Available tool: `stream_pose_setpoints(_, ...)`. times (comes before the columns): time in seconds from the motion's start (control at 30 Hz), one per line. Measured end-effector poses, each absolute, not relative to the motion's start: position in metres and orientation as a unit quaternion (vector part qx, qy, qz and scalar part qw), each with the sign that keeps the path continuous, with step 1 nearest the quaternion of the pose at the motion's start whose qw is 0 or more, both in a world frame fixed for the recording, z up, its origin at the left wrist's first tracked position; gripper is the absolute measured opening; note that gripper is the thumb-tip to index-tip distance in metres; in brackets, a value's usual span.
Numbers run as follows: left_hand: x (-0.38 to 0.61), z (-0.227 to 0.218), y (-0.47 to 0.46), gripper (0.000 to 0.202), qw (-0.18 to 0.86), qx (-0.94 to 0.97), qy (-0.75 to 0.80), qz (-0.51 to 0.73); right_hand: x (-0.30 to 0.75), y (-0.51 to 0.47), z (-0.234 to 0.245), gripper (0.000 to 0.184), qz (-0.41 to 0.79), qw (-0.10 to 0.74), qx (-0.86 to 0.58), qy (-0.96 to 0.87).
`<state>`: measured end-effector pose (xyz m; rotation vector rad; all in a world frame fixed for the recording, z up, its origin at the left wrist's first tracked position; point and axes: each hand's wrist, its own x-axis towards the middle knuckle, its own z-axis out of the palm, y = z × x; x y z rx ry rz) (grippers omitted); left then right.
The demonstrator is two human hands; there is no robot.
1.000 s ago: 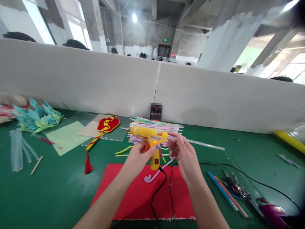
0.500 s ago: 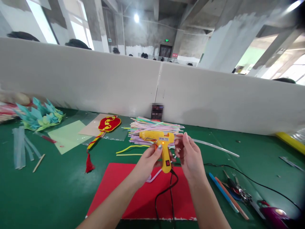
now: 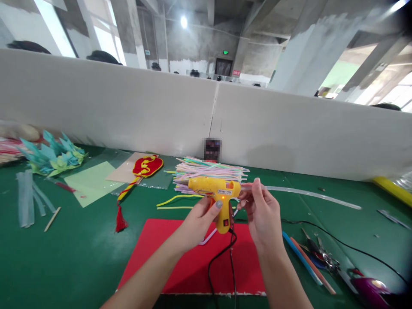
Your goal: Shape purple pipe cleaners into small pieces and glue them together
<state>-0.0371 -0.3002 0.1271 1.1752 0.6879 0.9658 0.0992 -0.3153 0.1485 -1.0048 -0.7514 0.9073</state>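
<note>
My left hand (image 3: 201, 219) is wrapped round the handle of a yellow hot glue gun (image 3: 216, 191), held above a red felt sheet (image 3: 196, 257), its nozzle pointing left and its small orange light on. My right hand (image 3: 262, 210) pinches a long clear glue stick (image 3: 309, 195) at the gun's rear end. The stick stretches far right over the green table. A black cord (image 3: 222, 257) hangs from the gun's handle. A curved white straw (image 3: 209, 237) lies on the felt under the gun.
A pile of pastel straws (image 3: 209, 169) lies behind the gun. A red and yellow tasselled ornament (image 3: 141, 171), a pale green sheet (image 3: 90, 182) and teal paper flowers (image 3: 53, 154) sit at the left. Scissors and coloured sticks (image 3: 309, 253) and a purple tool (image 3: 370, 287) lie right. A white partition (image 3: 289, 124) bounds the table.
The gun has shifted a little right with my left hand. The glue stick now reaches much farther to the right, with my right hand pinching it close to the gun's rear.
</note>
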Motion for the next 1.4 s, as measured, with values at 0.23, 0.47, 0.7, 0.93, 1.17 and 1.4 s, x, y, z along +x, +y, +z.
stream_pose_setpoints(0.23, -0.040, 0.128, -0.301, 0.042, 0.669, 0.532, 0.299, 0.424, 0.098, -0.318, 0.150, 0.028, 0.417, 0.717, -0.446, -0.336)
stream_pose_setpoints(0.47, -0.040, 0.130, -0.298, 0.042, 0.707, 0.500, 0.285, 0.412, 0.108, -0.310, 0.149, 0.031, 0.489, 0.679, -0.431, -0.337)
stream_pose_setpoints(0.7, -0.041, 0.126, -0.297, 0.037, 0.809, 0.382, 0.199, 0.400, 0.116, -0.304, 0.142, 0.043, 0.554, 0.643, -0.428, -0.312)
stream_pose_setpoints(0.93, -0.043, 0.128, -0.290, 0.035, 0.713, 0.403, 0.258, 0.513, 0.102, -0.320, 0.144, 0.042, 0.608, 0.454, -0.458, -0.464)
stream_pose_setpoints(1.17, -0.043, 0.136, -0.296, 0.039, 0.767, 0.370, 0.193, 0.488, 0.092, -0.344, 0.140, 0.030, 0.594, 0.501, -0.411, -0.478)
stream_pose_setpoints(1.4, -0.029, 0.123, -0.300, 0.042, 0.781, 0.415, 0.162, 0.438, 0.093, -0.363, 0.137, 0.033, 0.560, 0.548, -0.457, -0.422)
